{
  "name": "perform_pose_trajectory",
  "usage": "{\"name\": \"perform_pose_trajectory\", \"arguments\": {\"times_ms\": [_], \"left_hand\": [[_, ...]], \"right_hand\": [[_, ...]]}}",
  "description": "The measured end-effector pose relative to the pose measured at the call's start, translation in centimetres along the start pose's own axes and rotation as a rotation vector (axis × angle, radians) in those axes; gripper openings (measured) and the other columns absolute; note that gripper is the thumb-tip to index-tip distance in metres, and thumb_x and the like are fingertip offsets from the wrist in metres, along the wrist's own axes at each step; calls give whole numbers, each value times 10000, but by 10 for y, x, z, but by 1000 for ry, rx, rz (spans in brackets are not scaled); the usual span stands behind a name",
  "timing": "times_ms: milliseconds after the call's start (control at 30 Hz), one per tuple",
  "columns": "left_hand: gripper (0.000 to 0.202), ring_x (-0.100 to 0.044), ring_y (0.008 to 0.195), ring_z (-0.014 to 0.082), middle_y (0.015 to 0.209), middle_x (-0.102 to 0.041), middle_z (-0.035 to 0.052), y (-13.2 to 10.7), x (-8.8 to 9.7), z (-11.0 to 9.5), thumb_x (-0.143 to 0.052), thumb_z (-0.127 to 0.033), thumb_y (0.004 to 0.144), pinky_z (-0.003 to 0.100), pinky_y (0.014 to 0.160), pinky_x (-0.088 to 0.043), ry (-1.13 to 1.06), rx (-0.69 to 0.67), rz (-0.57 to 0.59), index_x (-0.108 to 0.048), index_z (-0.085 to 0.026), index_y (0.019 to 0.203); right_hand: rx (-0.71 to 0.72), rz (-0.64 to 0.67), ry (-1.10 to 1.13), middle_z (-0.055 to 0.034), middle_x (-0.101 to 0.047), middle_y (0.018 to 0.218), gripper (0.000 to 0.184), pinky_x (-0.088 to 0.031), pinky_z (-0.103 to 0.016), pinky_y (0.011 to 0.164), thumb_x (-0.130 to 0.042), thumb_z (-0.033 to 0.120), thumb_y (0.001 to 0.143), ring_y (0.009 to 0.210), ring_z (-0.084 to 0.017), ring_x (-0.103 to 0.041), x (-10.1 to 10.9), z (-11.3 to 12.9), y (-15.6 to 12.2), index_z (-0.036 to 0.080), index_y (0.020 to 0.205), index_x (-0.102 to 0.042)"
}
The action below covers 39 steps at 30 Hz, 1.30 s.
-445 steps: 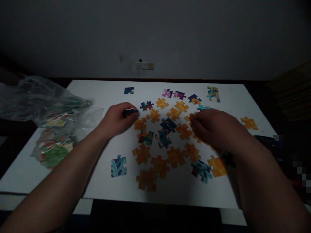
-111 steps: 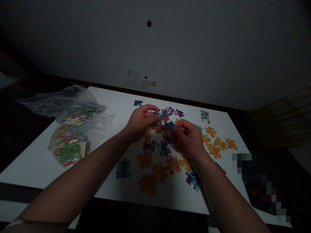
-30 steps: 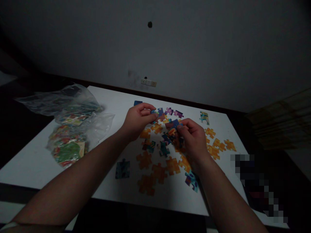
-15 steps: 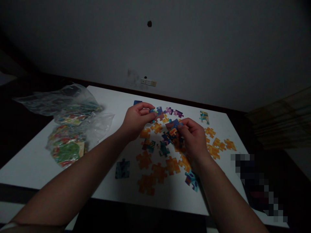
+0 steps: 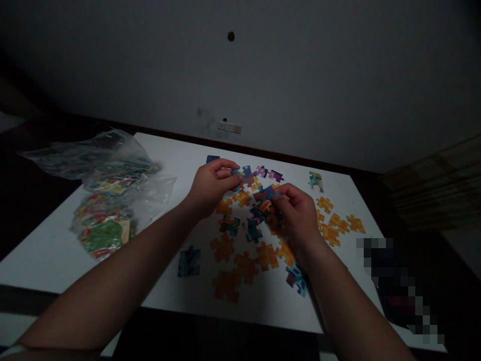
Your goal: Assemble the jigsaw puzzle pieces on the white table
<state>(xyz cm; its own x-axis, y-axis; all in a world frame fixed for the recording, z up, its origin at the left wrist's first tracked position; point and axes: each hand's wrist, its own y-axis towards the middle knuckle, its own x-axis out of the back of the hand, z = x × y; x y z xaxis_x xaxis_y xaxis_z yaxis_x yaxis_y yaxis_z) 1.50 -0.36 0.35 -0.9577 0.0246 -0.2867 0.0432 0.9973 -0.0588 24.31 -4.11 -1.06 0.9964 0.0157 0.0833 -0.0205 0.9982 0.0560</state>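
Note:
My left hand (image 5: pixel 212 186) is closed, thumb and fingers pinching a blue and brown puzzle piece (image 5: pixel 247 173) over the far middle of the pile. Lower and to the right, my right hand (image 5: pixel 299 213) pinches a second jigsaw piece (image 5: pixel 267 193), blue with an orange shape. The two held pieces are apart. Beneath and around them lie loose pieces: a yellow-orange piece (image 5: pixel 242 197), a dark teal piece (image 5: pixel 252 230) and purple pieces (image 5: pixel 262 172) toward the back. My fingers hide parts of both held pieces.
On the left of the white table (image 5: pixel 161 281), clear plastic bags (image 5: pixel 105 233) hold more colourful pieces. Single pieces lie apart: a teal piece (image 5: pixel 189 261) near the front and a yellow-teal piece (image 5: pixel 316 181) at the back right. A wall with a socket (image 5: pixel 229 127) stands behind.
My right hand has shifted slightly left with its puzzle piece, which has tilted a little. My left hand has stayed in place.

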Motion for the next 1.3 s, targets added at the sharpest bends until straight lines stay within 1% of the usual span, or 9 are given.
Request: {"name": "perform_pose_trajectory", "arguments": {"times_ms": [133, 467, 667, 733, 833, 933, 1000, 1167, 1300], "left_hand": [[379, -806, 753, 214, 888, -850, 61, 0, 0, 0, -929, -262, 709, 349, 731, -650, 10, 0, -2, -717, -213, 1020], [356, -816, 779, 227, 893, -848, 66, -1, 0, 1, -907, -261, 740, 353, 734, -656, 21, 6, 0, -735, -209, 1048], [350, -804, 754, 219, 855, -842, 52, 3, 3, 0, -906, -265, 714, 324, 708, -620, 65, -27, -15, -723, -210, 1008], [344, -803, 761, 218, 837, -832, 46, 11, 10, 2, -907, -253, 694, 311, 711, -602, 133, -39, -30, -711, -209, 972], [347, -785, 746, 221, 789, -796, 32, 27, 28, 9, -904, -199, 657, 314, 723, -583, 300, -51, -61, -695, -209, 934], [271, -788, 801, 245, 815, -802, 58, 39, 45, 15, -832, -129, 700, 340, 787, -581, 479, -63, -81, -696, -213, 919], [219, -788, 857, 260, 868, -821, 79, 42, 52, 17, -780, -105, 762, 362, 852, -579, 608, -89, -84, -711, -219, 936], [163, -725, 927, 302, 1010, -825, 101, 37, 58, 18, -764, -196, 896, 401, 926, -539, 1005, -239, -31, -780, -244, 1051], [234, -673, 891, 297, 991, -782, 96, 36, 61, 20, -849, -362, 898, 396, 898, -528, 1085, -274, 36, -799, -251, 1098]], "right_hand": [[11, -14, 3, -7, -762, 675, 220, -452, -262, 513, -805, 444, 937, 532, -151, -584, 0, 3, -1, 251, 862, -731], [1, -19, 33, -30, -829, 793, 240, -472, -274, 513, -813, 468, 938, 539, -153, -598, -2, 1, -1, 255, 864, -730], [-16, -3, 7, -7, -761, 667, 171, -465, -312, 506, -775, 389, 889, 525, -193, -615, 2, 4, -4, 277, 790, -692], [17, -45, 15, -5, -737, 638, 184, -443, -325, 484, -736, 378, 880, 494, -196, -592, 4, 7, -6, 289, 744, -650], [155, -232, 10, -10, -725, 654, 250, -465, -339, 508, -670, 433, 957, 521, -203, -610, 6, 9, -4, 299, 758, -597], [284, -456, 14, -25, -769, 788, 295, -523, -349, 585, -650, 524, 1036, 626, -215, -678, 5, 8, 2, 299, 859, -575], [311, -534, 38, -27, -793, 872, 276, -520, -341, 594, -704, 553, 1027, 651, -209, -693, 5, 6, 7, 305, 982, -592], [334, -472, -17, -59, -817, 1004, 447, -579, -380, 700, -760, 557, 1017, 853, -270, -798, 8, -1, 15, 332, 1383, -634], [317, -498, -20, -41, -788, 944, 318, -603, -389, 775, -748, 409, 979, 921, -268, -799, 11, 0, 15, 307, 1280, -738]]}}
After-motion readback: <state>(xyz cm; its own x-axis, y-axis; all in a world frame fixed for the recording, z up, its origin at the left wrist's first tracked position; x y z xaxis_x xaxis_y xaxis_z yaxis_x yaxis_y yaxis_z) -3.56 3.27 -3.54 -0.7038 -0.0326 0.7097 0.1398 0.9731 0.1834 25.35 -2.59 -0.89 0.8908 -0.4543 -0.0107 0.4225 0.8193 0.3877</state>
